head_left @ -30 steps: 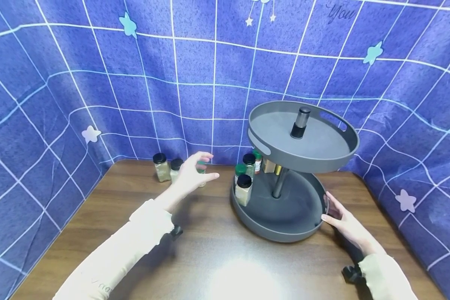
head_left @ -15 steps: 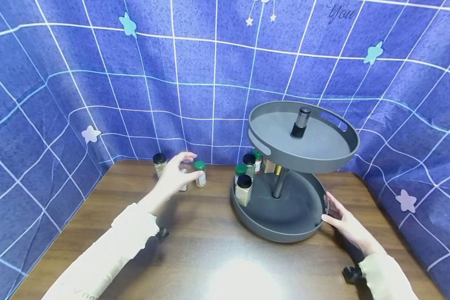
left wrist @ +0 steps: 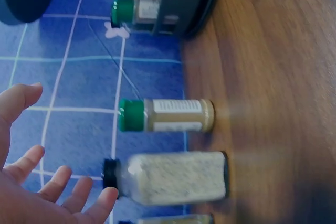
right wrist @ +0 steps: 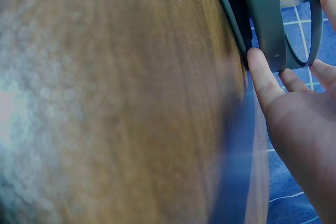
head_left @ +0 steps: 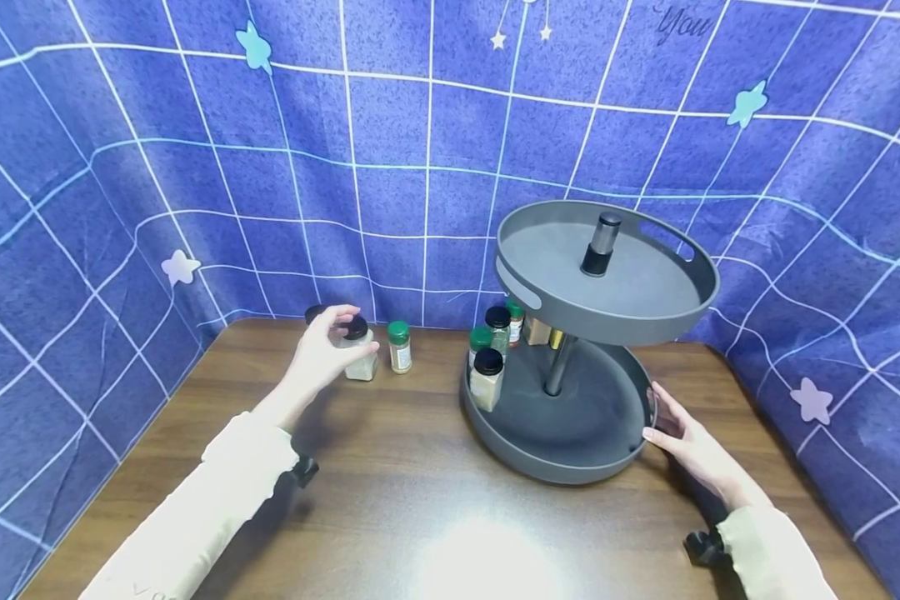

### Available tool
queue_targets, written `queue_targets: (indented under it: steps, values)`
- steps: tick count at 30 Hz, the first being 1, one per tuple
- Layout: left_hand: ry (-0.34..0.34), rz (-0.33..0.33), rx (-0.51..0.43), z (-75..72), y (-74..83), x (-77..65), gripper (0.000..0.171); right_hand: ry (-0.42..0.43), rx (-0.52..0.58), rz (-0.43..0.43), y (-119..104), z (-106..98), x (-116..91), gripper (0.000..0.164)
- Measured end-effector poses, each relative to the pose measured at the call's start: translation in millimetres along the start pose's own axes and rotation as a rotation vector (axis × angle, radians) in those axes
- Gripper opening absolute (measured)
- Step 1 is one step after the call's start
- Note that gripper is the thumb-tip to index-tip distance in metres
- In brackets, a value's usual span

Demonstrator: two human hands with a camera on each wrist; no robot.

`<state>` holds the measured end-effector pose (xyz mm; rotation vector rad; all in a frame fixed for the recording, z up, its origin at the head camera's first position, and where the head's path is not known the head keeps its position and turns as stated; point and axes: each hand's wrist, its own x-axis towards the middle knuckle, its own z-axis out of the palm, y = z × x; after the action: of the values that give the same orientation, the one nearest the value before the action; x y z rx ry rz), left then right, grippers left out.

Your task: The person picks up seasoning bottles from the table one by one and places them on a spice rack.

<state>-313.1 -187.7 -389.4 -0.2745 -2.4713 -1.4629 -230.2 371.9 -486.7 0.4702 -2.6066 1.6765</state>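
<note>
In the head view my left hand (head_left: 321,354) is beside a black-capped spice jar (head_left: 361,364) of pale contents, thumb and fingers apart around its near side. In the left wrist view the fingers (left wrist: 34,153) are spread, with one fingertip overlapping the jar's black cap (left wrist: 111,173). Just right of it stands a green-capped spice bottle (head_left: 401,350). Another dark-capped jar (head_left: 314,312) is mostly hidden behind the hand. My right hand (head_left: 686,442) rests its fingertips against the lower tray's rim, by the handle slot of a grey two-tier turntable (head_left: 562,472).
Several spice jars, among them a black-capped one (head_left: 487,382), stand along the left of the lower tier. The upper tray (head_left: 645,275) overhangs them on a central post (head_left: 560,367). A blue gridded curtain (head_left: 390,208) borders the wooden table (head_left: 390,467) behind and at the sides.
My left hand has moved left, away from the green-capped bottle and over to the pale black-capped jar, uncovering the bottle. The right hand and turntable stay where they were.
</note>
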Motion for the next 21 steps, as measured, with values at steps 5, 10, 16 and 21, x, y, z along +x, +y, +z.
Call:
queue_targets:
  steps: [5,10,16,21]
  values:
    - [0.024,-0.027,-0.031,-2.3,-13.8,1.0,0.07,-0.005,0.019,0.003,0,0,0,0.075]
    - [0.015,-0.046,-0.068,-2.1,-27.5,3.9,0.072,-0.006,0.03,0.003,-1,0,0,0.074]
    - [0.012,-0.118,-0.068,-2.8,-43.3,7.6,0.078,-0.007,0.031,0.001,-2,0,0,0.074]
    - [0.005,-0.182,-0.123,1.5,-55.1,10.0,0.08,-0.005,0.027,0.002,-3,0,0,0.074]
